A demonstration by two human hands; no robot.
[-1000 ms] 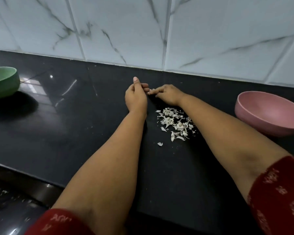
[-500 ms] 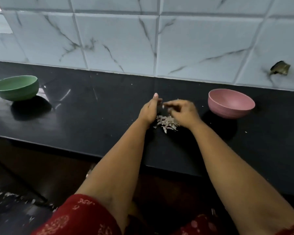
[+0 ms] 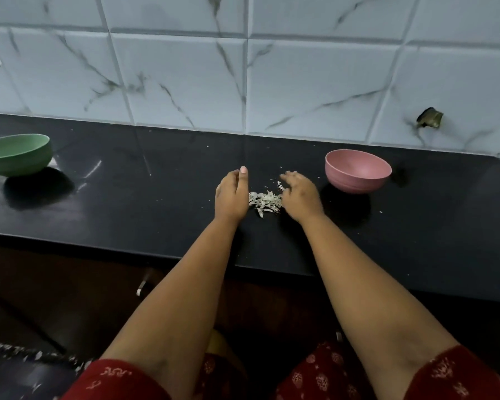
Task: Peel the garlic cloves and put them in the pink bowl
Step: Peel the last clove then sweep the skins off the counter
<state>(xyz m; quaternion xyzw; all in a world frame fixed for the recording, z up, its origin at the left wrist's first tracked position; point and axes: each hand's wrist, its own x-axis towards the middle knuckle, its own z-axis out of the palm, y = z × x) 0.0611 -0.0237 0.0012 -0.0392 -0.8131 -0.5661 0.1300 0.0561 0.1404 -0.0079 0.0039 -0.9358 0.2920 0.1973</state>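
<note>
A small heap of white garlic peels (image 3: 264, 201) lies on the black counter (image 3: 156, 197). My left hand (image 3: 232, 194) stands on its edge just left of the heap, fingers straight and together. My right hand (image 3: 300, 194) lies palm down at the heap's right side, fingers spread and relaxed, touching the peels. The pink bowl (image 3: 358, 170) stands on the counter to the right of my right hand, apart from it. Its inside is not visible from here. No whole clove is visible.
A green bowl (image 3: 16, 153) sits at the far left of the counter. A marble-tiled wall (image 3: 243, 67) rises behind, with a small metal fitting (image 3: 429, 118) at the right. Stray peel flecks dot the counter. The counter's front edge runs below my wrists.
The view has pulled back and up. My two hands have drawn apart to either side of the peels, and the heap is packed tighter than a second ago.
</note>
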